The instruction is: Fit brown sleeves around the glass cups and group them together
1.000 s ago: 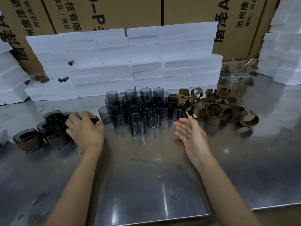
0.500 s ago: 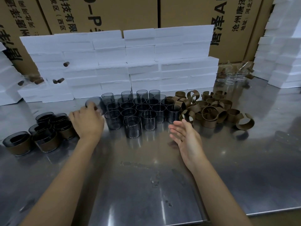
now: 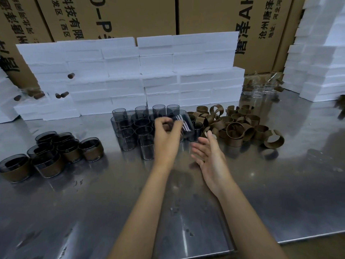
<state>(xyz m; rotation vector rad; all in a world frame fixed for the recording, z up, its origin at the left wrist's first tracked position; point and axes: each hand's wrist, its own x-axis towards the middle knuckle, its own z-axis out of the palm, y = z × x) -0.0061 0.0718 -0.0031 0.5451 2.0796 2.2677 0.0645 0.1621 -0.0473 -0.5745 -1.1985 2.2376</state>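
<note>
**Bare cup lifted, sleeve pile waiting on the right**

Far to the left of both hands sits the finished group of sleeved cups [image 3: 56, 154], smoky glass wrapped in brown bands, huddled close on the steel table [image 3: 280, 193]. Just left of the left hand and partly behind it stands the block of bare smoky glass cups [image 3: 130, 128], packed in rows, rims up.

Now the left hand [image 3: 166, 139]: fingers curled round a bare cup [image 3: 183, 126], lifted clear of the block and tipped on its side. Motion blur smears it, so which fingers carry the load I cannot tell. Judging by the look, it is thin, rigid, smooth-walled glass: light, but slick and breakable, and a knock against its neighbours could chip it. Best held across the wall, thumb opposite fingers, leaving most of the wall free for the band.

Just right of that, the right hand [image 3: 209, 156] is spread, palm turned inward, fingers relaxed, holding nothing. The two hands are near but apart.

Beyond the right hand's fingertips lies the heap of brown sleeves [image 3: 237, 128], split rings, several sprung open. They look light and springy; likely one spreads at the gap and snaps round the glass.

Hard to read: the back rows of bare cups overlap, the sleeves are too tangled to count, and some clear glass pieces [image 3: 261, 88] farther back on the right are barely legible. White foam blocks [image 3: 149, 71] wall off the rear.
</note>
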